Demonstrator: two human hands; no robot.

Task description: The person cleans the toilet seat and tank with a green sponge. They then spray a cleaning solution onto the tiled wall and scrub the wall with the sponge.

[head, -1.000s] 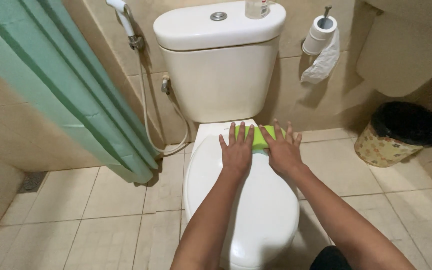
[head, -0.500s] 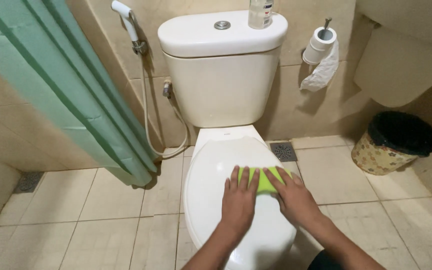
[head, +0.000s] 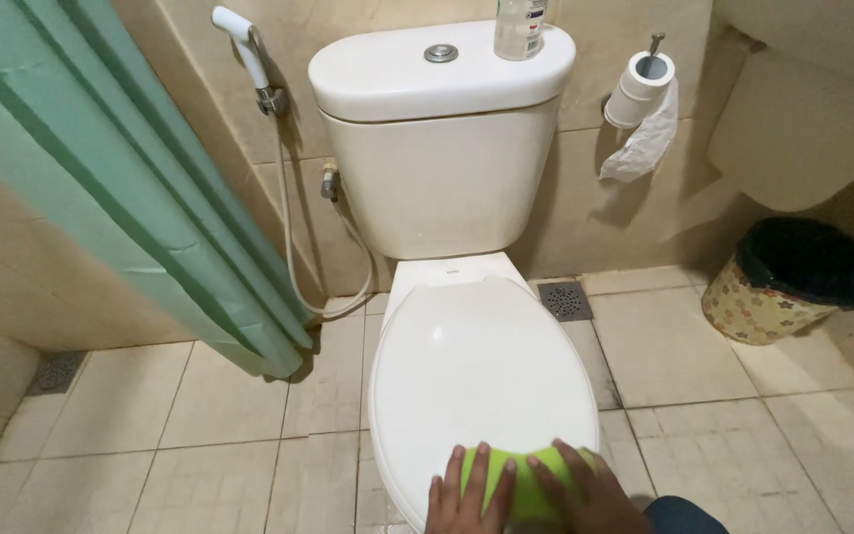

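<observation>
Both hands press flat, fingers spread, on a bright green cleaning cloth [head: 524,483] at the near, front edge of the closed white plastic toilet lid [head: 481,376]. The left hand [head: 467,496] covers the cloth's left part, the right hand [head: 585,494] its right part; neither grip closes round the cloth, which lies under the palms and fingers. Judged from this, the cloth sits so close to the lid's rim that it could slide off the smooth, curved front onto the beige tiled floor [head: 200,435].
</observation>
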